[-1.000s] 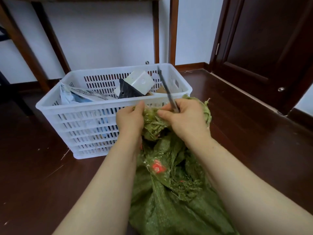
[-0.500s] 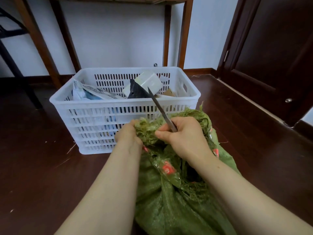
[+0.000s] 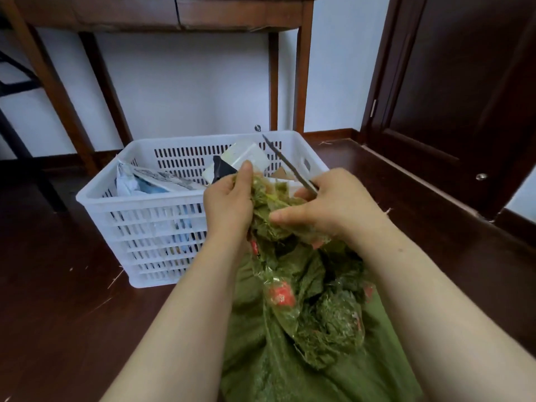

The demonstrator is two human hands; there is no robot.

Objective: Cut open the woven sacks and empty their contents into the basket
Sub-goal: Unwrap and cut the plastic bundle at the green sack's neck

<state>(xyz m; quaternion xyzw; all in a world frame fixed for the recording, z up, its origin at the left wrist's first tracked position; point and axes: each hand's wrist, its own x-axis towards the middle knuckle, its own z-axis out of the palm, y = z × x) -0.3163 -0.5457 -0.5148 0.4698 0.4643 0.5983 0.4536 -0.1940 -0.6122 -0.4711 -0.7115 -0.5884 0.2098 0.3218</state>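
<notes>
L hand (image 3: 229, 204) grips the bunched neck of the green sack (image 3: 290, 358), thumb up. R hand (image 3: 333, 207) is curled round the blade (image 3: 290, 166), thumb stretched onto the bunch.

Vs. 0.5 s ago, both hands and the neck have risen from in front of the basket's (image 3: 139, 195) near wall to its near rim. The blade tip now sits over the basket's inside. The neck looks frayed but still gathered, so prob. the cut isn't through; nothing spills yet.

The sack body lies on the floor on the basket's near side.

Room: open floor left of the basket, wooden legs (image 3: 301, 82) just behind it, door (image 3: 464, 111) well to its right. Inside the basket, 1 white box (image 3: 246, 158) sits near the blade tip.
</notes>
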